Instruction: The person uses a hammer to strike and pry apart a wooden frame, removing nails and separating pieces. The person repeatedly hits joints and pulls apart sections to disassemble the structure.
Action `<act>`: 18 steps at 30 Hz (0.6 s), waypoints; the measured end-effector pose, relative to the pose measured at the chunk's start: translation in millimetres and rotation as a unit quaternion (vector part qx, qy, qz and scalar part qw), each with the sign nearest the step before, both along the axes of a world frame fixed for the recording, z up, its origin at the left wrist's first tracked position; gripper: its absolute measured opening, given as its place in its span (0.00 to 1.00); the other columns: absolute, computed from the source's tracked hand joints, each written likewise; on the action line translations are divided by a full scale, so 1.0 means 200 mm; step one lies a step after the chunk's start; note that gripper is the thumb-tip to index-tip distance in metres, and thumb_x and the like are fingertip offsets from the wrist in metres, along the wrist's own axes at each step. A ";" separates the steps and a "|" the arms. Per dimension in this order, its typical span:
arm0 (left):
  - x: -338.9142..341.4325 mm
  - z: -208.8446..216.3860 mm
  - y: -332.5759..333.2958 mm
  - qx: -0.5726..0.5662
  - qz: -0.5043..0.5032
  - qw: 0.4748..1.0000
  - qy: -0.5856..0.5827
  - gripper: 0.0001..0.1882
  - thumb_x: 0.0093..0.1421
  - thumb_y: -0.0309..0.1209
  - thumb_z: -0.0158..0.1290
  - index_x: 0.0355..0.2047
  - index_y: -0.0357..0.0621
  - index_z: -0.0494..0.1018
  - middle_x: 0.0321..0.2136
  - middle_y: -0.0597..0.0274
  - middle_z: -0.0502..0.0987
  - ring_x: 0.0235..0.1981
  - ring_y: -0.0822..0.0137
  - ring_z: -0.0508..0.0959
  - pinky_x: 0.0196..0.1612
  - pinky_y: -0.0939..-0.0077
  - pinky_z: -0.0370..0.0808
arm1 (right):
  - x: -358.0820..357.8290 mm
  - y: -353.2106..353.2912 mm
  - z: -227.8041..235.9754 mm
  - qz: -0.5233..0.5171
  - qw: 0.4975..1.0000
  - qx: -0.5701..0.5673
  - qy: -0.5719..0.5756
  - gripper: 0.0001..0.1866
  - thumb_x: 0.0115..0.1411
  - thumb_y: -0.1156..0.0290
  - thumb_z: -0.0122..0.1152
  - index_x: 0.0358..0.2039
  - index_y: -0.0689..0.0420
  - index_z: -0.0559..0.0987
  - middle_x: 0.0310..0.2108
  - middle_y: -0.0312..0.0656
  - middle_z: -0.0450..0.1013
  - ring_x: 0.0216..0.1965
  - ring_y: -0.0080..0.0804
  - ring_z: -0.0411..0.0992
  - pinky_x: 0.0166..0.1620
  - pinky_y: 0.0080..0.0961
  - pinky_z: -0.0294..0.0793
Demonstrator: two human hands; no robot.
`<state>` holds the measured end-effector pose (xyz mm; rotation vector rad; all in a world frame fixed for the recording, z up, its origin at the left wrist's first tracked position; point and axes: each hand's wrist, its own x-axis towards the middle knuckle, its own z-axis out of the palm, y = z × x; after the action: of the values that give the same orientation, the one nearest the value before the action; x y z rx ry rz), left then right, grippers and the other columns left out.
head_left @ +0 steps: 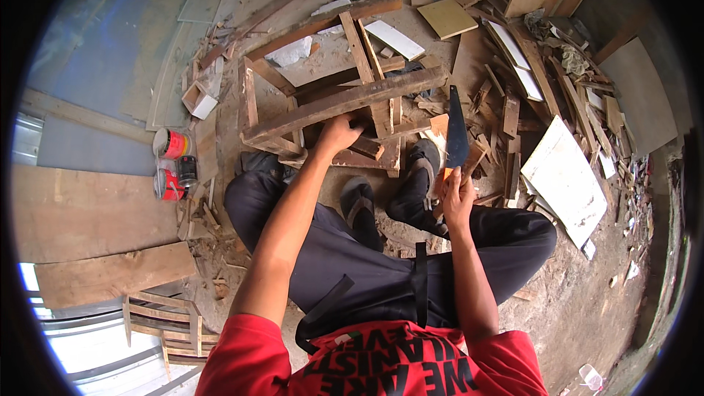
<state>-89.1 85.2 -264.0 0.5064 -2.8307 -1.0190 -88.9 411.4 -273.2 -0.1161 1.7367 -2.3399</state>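
Observation:
A rough wooden frame [352,103], built from old brown beams and slats, lies on the ground in front of my legs. My left hand [339,134] is closed on it below its long front beam; the fingertips are partly hidden there. In my right hand [458,196] is a handsaw [457,132], its dark blade pointing away from me and its handle mostly covered by my fingers. The blade stands to the right of the frame, apart from the long beam's end. My feet in sandals rest just below the frame.
Wood offcuts [511,114] are heaped to the right, beside a white board [568,180]. Several paint cans [170,144] stand at left near a small wooden box [199,99]. A yellowish panel [447,18] lies at the back. A slatted wooden piece [165,323] is at lower left.

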 end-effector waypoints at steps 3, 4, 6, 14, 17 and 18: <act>-0.01 -0.01 -0.02 -0.082 -0.065 0.995 0.001 0.22 0.53 0.38 0.60 0.46 0.41 0.77 0.46 0.47 0.79 0.50 0.48 0.76 0.53 0.61 0.72 | 0.03 -0.02 0.00 0.022 0.998 0.041 0.031 0.17 0.72 0.56 0.46 0.32 0.56 0.69 0.17 0.27 0.59 0.16 0.12 0.56 0.19 0.13 0.55; -0.01 -0.03 -0.05 -0.111 -0.068 0.992 -0.001 0.23 0.52 0.39 0.60 0.47 0.41 0.77 0.46 0.46 0.78 0.50 0.48 0.76 0.54 0.60 0.72 | 0.04 -0.03 0.00 0.022 0.999 0.035 0.022 0.17 0.71 0.58 0.48 0.27 0.53 0.64 0.17 0.27 0.60 0.16 0.11 0.57 0.19 0.14 0.56; -0.01 -0.06 -0.10 -0.147 -0.067 0.987 0.006 0.25 0.51 0.40 0.61 0.48 0.41 0.76 0.48 0.45 0.77 0.52 0.47 0.75 0.55 0.60 0.71 | 0.06 -0.03 0.03 0.024 0.999 0.037 0.009 0.17 0.71 0.58 0.48 0.27 0.53 0.64 0.17 0.27 0.60 0.16 0.11 0.56 0.19 0.14 0.56; -0.06 -0.09 -0.11 -0.221 0.048 0.974 0.004 0.28 0.51 0.43 0.59 0.51 0.41 0.74 0.53 0.41 0.73 0.57 0.44 0.70 0.60 0.56 0.65 | 0.04 -0.02 0.01 0.026 0.999 0.021 0.002 0.17 0.71 0.56 0.49 0.28 0.53 0.65 0.16 0.25 0.58 0.16 0.11 0.55 0.19 0.14 0.54; -0.11 -0.02 -0.12 -0.220 -0.006 0.967 -0.132 0.27 0.52 0.42 0.55 0.51 0.41 0.74 0.54 0.42 0.73 0.57 0.44 0.70 0.61 0.56 0.64 | 0.04 -0.01 0.02 0.022 0.999 0.032 0.008 0.16 0.71 0.56 0.49 0.29 0.52 0.65 0.17 0.25 0.57 0.16 0.11 0.54 0.19 0.14 0.54; -0.12 0.00 -0.11 -0.223 -0.009 0.964 -0.146 0.27 0.53 0.41 0.55 0.51 0.41 0.74 0.54 0.42 0.73 0.56 0.44 0.71 0.61 0.56 0.64 | 0.04 -0.01 0.02 0.021 0.999 0.040 0.006 0.16 0.71 0.56 0.49 0.30 0.53 0.66 0.17 0.25 0.57 0.16 0.11 0.54 0.19 0.14 0.54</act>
<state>-112.4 63.7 -263.7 0.6188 -3.1843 -0.2958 -79.9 409.7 -268.4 -0.1523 1.8140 -2.2413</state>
